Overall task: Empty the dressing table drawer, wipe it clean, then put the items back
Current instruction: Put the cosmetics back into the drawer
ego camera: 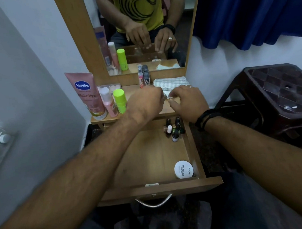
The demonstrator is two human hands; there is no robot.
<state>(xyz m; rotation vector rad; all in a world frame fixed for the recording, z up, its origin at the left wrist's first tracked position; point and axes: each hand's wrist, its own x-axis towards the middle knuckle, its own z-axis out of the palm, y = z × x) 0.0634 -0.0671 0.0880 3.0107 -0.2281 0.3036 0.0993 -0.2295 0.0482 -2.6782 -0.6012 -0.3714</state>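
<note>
Both hands are up at mid-frame over the wooden table top (135,90), and the open wooden drawer (150,161) sits below them, mostly bare. A cluster of small nail polish bottles (173,128) stands in its upper right corner, and a round white nail polish remover tub (183,169) lies at the lower right, so this looks like the putting-back stage.

The left hand (145,103) is curled into a loose fist, knuckles toward the camera. The right hand (187,102) has fingers bent, tips seemingly pinching something small and pale between the two hands.

To do it well: get a firm grip, then carry it down into the drawer without bumping the lime-green capped bottle (119,100) or the pink Vaseline tube (88,94) at left.

The pinched item is blurred and half covered by the left fist, so I can't name it. The striped folded cloth (171,83) lies just behind the hands.
</note>
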